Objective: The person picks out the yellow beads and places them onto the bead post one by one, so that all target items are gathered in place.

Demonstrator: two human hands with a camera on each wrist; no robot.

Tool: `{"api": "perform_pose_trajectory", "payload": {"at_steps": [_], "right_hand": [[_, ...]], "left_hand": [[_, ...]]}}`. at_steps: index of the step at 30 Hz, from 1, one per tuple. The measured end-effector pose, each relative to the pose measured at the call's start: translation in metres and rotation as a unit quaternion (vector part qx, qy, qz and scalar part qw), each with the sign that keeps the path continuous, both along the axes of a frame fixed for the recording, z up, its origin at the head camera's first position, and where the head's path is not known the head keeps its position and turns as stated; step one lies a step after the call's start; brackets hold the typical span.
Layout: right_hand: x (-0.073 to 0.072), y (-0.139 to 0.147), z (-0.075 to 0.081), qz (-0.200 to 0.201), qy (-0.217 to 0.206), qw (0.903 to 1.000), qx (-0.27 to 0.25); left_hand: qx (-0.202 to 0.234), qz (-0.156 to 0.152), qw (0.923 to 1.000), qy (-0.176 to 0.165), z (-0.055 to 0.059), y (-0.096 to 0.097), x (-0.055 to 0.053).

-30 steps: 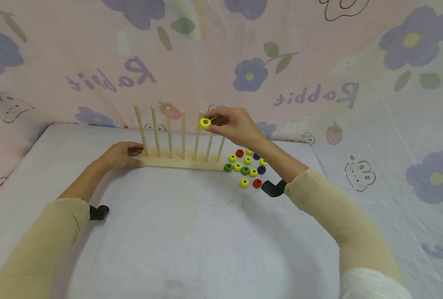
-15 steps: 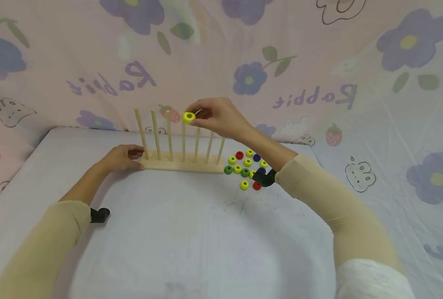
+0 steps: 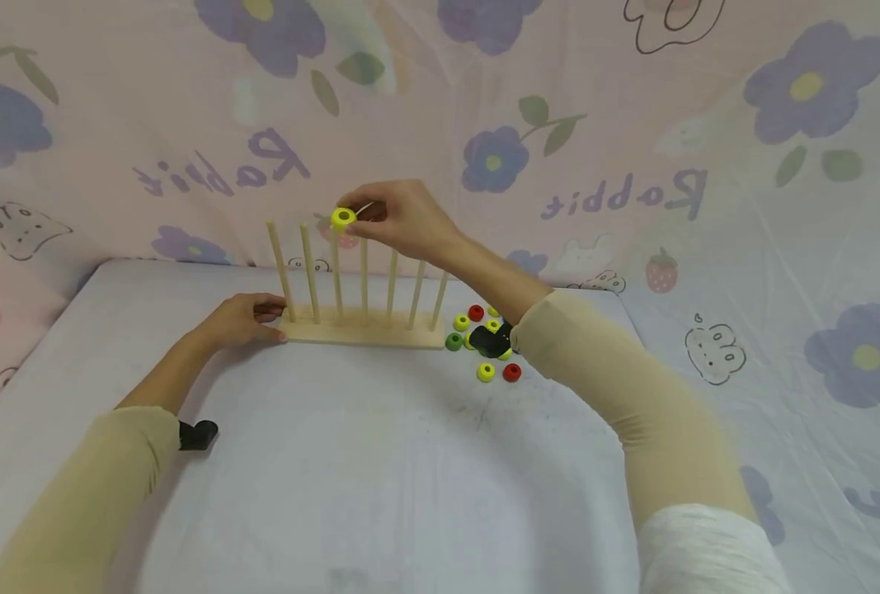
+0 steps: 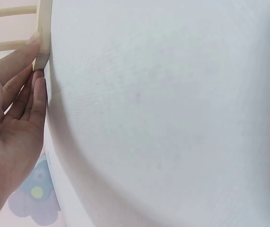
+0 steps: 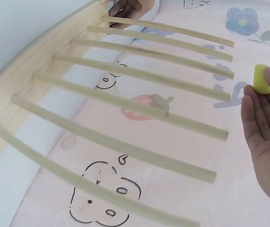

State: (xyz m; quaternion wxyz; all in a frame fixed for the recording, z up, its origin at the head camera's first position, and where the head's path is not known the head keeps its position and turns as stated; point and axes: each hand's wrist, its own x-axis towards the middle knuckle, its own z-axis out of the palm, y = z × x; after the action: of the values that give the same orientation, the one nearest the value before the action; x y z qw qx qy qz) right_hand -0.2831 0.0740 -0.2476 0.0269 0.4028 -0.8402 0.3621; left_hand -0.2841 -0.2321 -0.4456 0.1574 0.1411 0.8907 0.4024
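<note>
In the head view, a wooden stand [image 3: 365, 337] with a row of several upright pegs sits toward the back of the table. My right hand [image 3: 410, 219] pinches a yellow bead [image 3: 344, 226] between thumb and fingertips, at the height of the third peg's top from the left. The right wrist view shows that yellow bead [image 5: 261, 81] apart from the peg ends, with no bead on any peg. At the stand's left end, my left hand [image 3: 242, 322] grips the base; the left wrist view has its thumb on the base [image 4: 43, 28] and the other fingers against the end.
Loose beads lie right of the stand: yellow, a green bead [image 3: 454, 341] and a red bead [image 3: 512, 373] among them. The right wrist's black camera mount [image 3: 490, 339] hides some. Behind the table hangs a printed cloth [image 3: 410, 107].
My right hand has carried the yellow bead left and slightly up, from near the fifth peg to the third. The left hand has stayed at the stand's end.
</note>
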Motion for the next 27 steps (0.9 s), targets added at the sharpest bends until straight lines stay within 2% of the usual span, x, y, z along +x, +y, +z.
{"api": "perform_pose_trajectory", "payload": {"at_steps": [5,13,17,27], "right_hand": [[-0.005,-0.012,-0.002,0.006,-0.010,0.9999,-0.008],[-0.023,-0.031,-0.002,-0.022,-0.044,0.9988,-0.003],[-0.031,-0.040,-0.004,-0.021,-0.057,0.9981,-0.004],[-0.036,-0.063,-0.006,-0.012,-0.070,0.9974,-0.010]], "left_hand": [[0.006,-0.006,1.0000,0.001,-0.001,-0.001,-0.001],[0.004,-0.003,1.0000,0.006,-0.001,0.000,0.000],[0.003,-0.005,1.0000,0.004,-0.001,0.001,0.002],[-0.008,-0.006,0.9998,0.017,-0.003,0.000,-0.001]]}}
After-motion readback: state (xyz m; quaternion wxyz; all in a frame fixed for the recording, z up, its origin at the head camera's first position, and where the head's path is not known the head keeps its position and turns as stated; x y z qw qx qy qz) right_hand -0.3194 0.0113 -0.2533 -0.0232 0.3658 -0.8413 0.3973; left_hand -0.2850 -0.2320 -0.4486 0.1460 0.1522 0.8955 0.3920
